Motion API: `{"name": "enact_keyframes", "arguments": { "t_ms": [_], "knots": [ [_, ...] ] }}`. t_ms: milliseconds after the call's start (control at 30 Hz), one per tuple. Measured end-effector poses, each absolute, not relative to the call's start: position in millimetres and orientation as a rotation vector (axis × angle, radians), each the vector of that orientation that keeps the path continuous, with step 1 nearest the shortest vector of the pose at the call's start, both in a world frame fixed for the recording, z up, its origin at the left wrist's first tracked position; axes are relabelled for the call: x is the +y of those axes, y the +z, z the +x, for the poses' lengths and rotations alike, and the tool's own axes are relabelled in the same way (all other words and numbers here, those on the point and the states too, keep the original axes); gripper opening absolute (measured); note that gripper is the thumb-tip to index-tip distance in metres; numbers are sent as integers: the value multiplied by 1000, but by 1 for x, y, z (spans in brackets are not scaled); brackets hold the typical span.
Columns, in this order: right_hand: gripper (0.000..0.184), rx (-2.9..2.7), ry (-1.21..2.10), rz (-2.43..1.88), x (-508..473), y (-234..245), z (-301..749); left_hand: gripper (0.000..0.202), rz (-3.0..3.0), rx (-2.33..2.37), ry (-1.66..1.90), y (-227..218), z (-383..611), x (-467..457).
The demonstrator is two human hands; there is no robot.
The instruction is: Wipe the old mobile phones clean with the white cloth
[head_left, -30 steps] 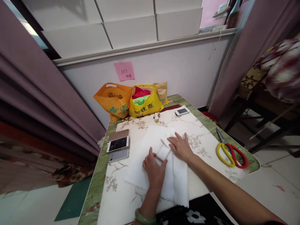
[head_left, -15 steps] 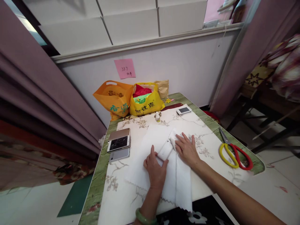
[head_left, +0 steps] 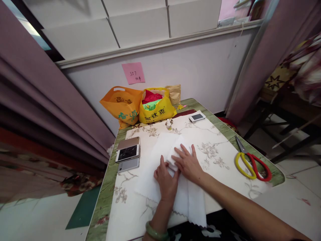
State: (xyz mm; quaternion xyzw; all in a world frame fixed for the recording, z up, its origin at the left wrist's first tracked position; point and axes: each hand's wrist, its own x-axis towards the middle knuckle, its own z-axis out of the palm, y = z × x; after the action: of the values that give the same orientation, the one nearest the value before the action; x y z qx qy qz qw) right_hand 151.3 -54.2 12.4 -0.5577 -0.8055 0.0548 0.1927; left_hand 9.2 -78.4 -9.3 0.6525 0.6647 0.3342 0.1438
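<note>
A white cloth (head_left: 147,174) with zigzag edges lies on the table, with one end folded over into a small packet (head_left: 173,150). The white phone seen there a moment ago is now covered by the fold. My right hand (head_left: 188,164) lies spread on top of the packet, fingers apart and pressing it down. Against the packet's lower left side rests my left hand (head_left: 166,182), index finger stretched out and thumb apart, its other fingers bent. A green bangle (head_left: 155,231) circles my left wrist.
Three phones (head_left: 127,153) lie overlapping at the left; another white phone (head_left: 197,116) lies at the far right. Scissors (head_left: 245,164) with yellow and red handles rest at the right edge. A small bottle (head_left: 169,125), an orange bag (head_left: 122,107) and a yellow bag (head_left: 157,110) stand behind.
My right hand has moved left and slightly down, bringing the cloth over the white phone, which is now hidden. My left hand has hardly moved.
</note>
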Motion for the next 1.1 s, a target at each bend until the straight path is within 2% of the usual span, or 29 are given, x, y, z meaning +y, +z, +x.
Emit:
{"name": "enact_keyframes", "arguments": {
  "t_ms": [133,300,433,600,733,933,1100],
  "knots": [
    [35,-2373,180,-1409,-62,12,157,80,1879,1930,938,-9,9,-79],
    [37,-2189,84,-1751,-46,9,172,82,1847,1912,945,-7,10,-79],
    [34,-2340,127,-1517,-43,12,163,80,1865,1907,986,-9,10,-79],
    [31,-2237,120,-1643,-38,16,151,82,1879,1897,976,-9,10,-80],
    [28,-2337,130,-1476,-39,15,151,80,1878,1939,958,-8,10,-80],
    [30,-2162,67,-1724,-39,12,158,83,1898,1920,974,-9,10,-81],
    [34,-2321,10,-1474,-54,4,166,80,1888,1922,947,-9,10,-80]
  ]
}}
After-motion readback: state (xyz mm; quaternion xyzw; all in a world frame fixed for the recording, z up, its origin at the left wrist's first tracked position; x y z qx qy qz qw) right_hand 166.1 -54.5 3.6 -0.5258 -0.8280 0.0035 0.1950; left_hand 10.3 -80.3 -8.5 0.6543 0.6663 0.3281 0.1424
